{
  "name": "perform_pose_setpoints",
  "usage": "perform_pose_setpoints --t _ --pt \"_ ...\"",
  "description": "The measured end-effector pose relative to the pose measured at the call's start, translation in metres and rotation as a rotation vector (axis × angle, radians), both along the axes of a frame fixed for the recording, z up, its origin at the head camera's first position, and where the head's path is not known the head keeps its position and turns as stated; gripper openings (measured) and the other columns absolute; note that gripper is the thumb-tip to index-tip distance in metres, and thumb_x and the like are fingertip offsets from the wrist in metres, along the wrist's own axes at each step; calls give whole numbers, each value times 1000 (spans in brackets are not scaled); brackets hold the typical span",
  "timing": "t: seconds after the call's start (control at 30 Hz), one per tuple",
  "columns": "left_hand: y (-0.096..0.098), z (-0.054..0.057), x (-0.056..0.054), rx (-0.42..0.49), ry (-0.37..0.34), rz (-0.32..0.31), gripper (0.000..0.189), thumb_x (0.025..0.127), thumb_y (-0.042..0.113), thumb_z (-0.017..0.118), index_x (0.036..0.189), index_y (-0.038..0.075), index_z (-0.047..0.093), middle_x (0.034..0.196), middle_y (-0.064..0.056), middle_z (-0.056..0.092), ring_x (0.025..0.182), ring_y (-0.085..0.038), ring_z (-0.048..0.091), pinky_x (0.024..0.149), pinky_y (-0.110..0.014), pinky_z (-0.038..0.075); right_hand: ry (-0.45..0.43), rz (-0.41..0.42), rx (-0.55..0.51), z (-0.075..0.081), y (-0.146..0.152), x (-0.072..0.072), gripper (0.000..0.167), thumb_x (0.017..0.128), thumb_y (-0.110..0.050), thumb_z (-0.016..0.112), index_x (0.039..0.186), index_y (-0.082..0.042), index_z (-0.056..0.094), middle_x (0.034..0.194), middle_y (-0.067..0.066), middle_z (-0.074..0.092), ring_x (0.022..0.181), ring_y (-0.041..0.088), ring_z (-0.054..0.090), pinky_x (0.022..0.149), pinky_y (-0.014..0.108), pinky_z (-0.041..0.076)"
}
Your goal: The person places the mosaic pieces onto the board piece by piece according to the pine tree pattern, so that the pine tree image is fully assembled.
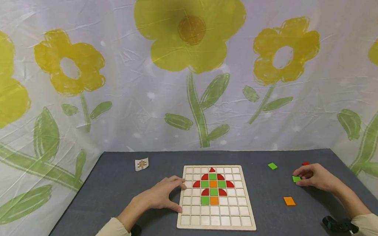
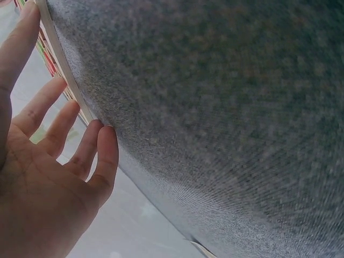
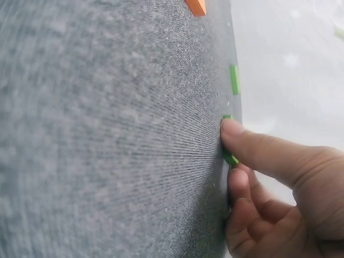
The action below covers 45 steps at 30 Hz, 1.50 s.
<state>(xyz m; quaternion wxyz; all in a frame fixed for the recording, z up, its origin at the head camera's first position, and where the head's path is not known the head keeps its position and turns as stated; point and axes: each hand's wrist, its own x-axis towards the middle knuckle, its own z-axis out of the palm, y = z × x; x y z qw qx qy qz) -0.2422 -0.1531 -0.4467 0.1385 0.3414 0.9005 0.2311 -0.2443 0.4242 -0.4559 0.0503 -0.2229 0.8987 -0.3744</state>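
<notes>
A pale wooden grid board (image 1: 230,220) lies on the table, holding green and orange square tiles and red curved and triangular pieces in a symmetrical figure. My left hand (image 1: 164,194) rests at its left edge, thumb and fingertips touching the rim with the fingers loosely spread; the left wrist view shows the same hand (image 2: 48,161) along the board's side. To the right of the board, my right hand (image 1: 318,177) pinches a green square tile (image 1: 295,179) low at the table surface. In the right wrist view the thumb covers part of this green tile (image 3: 231,158).
Another green tile (image 1: 272,166) lies between the board and the right hand. An orange tile (image 1: 289,201) is nearer the front, and a red piece (image 1: 306,163) shows partly behind the right hand. A small patterned card (image 1: 141,164) lies at the back left. A flowered curtain (image 1: 132,111) surrounds the table.
</notes>
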Motion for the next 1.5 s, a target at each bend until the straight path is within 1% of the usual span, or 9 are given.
perform_pose_setpoints --t 0.27,0.47,0.63,0.77,0.87,1.0,1.13,1.23,1.5 --pt "0 0 1 5 4 0 66 78 41 89 131 13 60 150 -10 44 136 -37 40 108 -57 34 56 21 -34 -2 -4 0 20 86 4 79 101 7 66 93 12 61 75 11 59 62 27 51" --pt "-1 1 2 11 9 -2 67 78 42 89 131 13 61 150 -10 45 136 -37 41 107 -56 34 74 43 -67 0 -6 2 21 86 4 78 100 5 63 90 13 59 72 13 58 61 28 50" --pt "-1 0 1 9 4 -4 67 78 42 89 131 13 60 150 -9 44 136 -36 40 108 -56 34 96 60 -92 -1 -7 2 18 87 8 75 100 5 63 89 13 60 74 15 61 61 28 51" --pt "-1 -1 1 8 3 -4 67 78 43 88 131 14 60 150 -9 44 136 -36 40 107 -57 34 101 43 -109 0 -9 3 14 90 7 73 101 5 64 88 14 64 76 18 66 62 31 54" --pt "-1 -1 1 13 3 -4 67 78 43 89 131 13 60 150 -10 44 135 -37 41 107 -57 34 81 23 -120 3 -12 5 14 92 3 73 104 4 65 91 17 66 79 19 67 64 32 55" --pt "-1 -1 1 16 2 -2 66 78 42 89 131 14 61 150 -10 44 135 -37 40 107 -57 34 74 20 -130 9 -19 7 15 93 0 73 106 4 66 95 18 67 83 17 68 67 34 57" --pt "-1 -1 1 10 12 -5 66 78 43 89 131 14 61 150 -9 44 135 -37 41 107 -56 34 100 31 -133 12 -29 9 14 93 0 73 106 2 67 97 17 67 85 16 67 68 32 56" --pt "-1 -1 1 8 22 -10 66 78 43 88 131 14 61 151 -10 44 134 -37 41 107 -57 35 110 47 -146 11 -37 10 14 93 0 72 106 1 67 97 16 67 85 16 67 70 31 56" --pt "-1 -2 0 8 17 -10 65 79 43 88 131 15 61 151 -9 44 134 -36 41 106 -56 35 73 99 -193 5 -63 10 14 94 -2 73 107 -1 68 98 14 67 85 21 66 71 32 57"
